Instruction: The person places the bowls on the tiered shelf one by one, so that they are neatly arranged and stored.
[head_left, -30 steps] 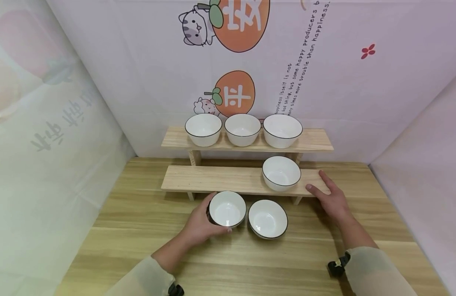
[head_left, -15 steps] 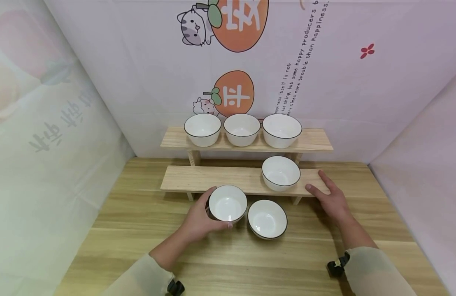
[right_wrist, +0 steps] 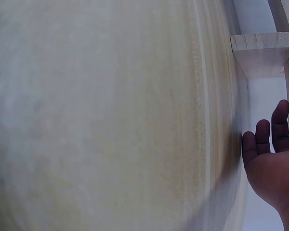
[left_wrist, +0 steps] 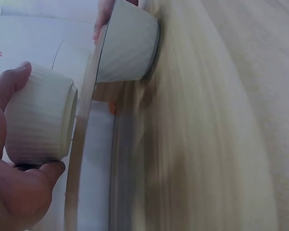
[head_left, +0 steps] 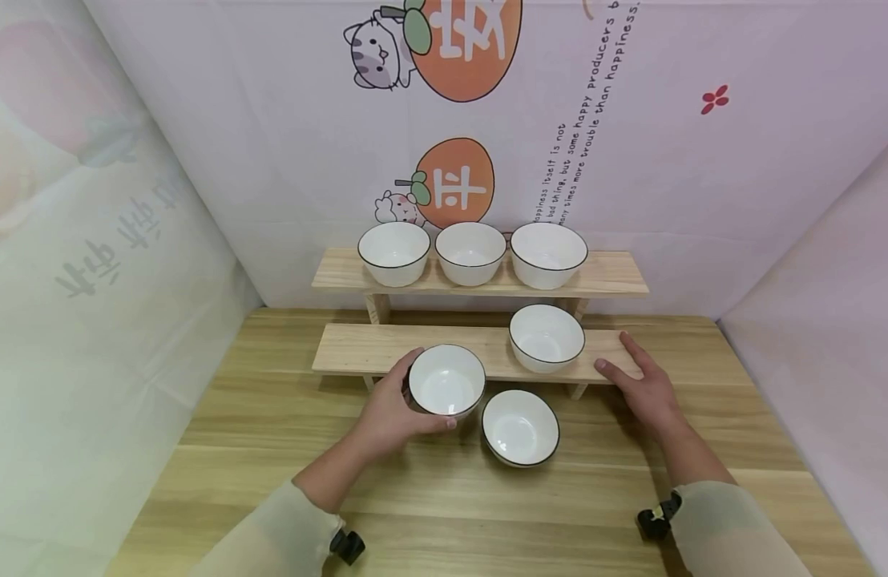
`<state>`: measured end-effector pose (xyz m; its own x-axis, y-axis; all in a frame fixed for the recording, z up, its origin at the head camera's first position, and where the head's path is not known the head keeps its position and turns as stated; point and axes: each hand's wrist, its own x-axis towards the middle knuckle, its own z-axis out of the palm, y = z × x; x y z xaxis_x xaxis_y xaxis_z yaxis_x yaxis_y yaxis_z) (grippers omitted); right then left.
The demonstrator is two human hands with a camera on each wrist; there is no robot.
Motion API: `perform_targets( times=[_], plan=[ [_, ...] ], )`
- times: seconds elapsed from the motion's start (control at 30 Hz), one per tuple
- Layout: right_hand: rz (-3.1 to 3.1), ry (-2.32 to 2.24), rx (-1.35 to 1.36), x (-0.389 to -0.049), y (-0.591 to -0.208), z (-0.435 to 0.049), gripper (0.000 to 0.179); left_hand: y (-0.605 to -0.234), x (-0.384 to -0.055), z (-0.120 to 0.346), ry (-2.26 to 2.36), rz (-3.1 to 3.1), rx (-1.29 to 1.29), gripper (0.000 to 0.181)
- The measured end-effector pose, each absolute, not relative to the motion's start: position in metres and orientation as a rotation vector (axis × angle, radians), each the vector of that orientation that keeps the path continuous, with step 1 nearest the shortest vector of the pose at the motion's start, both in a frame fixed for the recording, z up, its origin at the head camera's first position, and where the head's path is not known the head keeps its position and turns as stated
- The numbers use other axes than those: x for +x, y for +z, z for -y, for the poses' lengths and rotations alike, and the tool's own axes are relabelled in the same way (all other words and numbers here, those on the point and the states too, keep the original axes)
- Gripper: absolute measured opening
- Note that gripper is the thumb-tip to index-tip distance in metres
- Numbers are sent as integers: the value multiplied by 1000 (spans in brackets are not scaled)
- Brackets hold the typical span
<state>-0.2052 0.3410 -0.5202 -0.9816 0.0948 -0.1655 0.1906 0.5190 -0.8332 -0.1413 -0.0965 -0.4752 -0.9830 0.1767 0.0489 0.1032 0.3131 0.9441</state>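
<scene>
My left hand [head_left: 389,413] grips a white bowl [head_left: 447,380] with a dark rim, thumb at its near side and fingers round its left. In the head view this bowl overlaps the lower shelf's front edge; in the left wrist view its base [left_wrist: 70,120] faces the board, close to it. On the table just right of it stands another white bowl [head_left: 520,429]. The lower wooden shelf [head_left: 415,346] bears one bowl [head_left: 547,338] right of centre. My right hand [head_left: 649,393] holds that shelf's right end, thumb on top; several fingers [right_wrist: 263,134] show below in the right wrist view.
Three matching bowls stand in a row on the upper shelf [head_left: 617,272]: left bowl [head_left: 394,253], middle bowl [head_left: 471,253], right bowl [head_left: 548,255]. Behind the stand hangs a printed white cloth [head_left: 675,176]. Wood-grain table [head_left: 530,521] lies underneath.
My left hand has raised the bowl from in front of the stand and moved it forward to the lower shelf's front edge. The right hand has stayed at the shelf's end.
</scene>
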Motion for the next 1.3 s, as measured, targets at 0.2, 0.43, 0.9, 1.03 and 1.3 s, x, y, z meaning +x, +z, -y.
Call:
perform_targets(
  times=[0.2, 0.43, 0.9, 1.03, 1.3],
  plan=[
    [-2650, -1472, 243, -205, -520, -341, 95, -469, -149, 92, 1744, -2548, 274, 119],
    [-2647, -1476, 248, -205, -519, -341, 95, -467, -159, 88, 1739, -2556, 288, 118],
    [-2651, -1485, 246, -204, -517, -340, 93, -472, -179, 78, 1754, -2562, 277, 110],
    [-2647, -1491, 249, -205, -517, -339, 93, -470, -183, 74, 1752, -2557, 252, 117],
    [-2646, -1474, 262, -205, -518, -340, 93, -468, -191, 65, 1746, -2569, 178, 124]
  ],
)
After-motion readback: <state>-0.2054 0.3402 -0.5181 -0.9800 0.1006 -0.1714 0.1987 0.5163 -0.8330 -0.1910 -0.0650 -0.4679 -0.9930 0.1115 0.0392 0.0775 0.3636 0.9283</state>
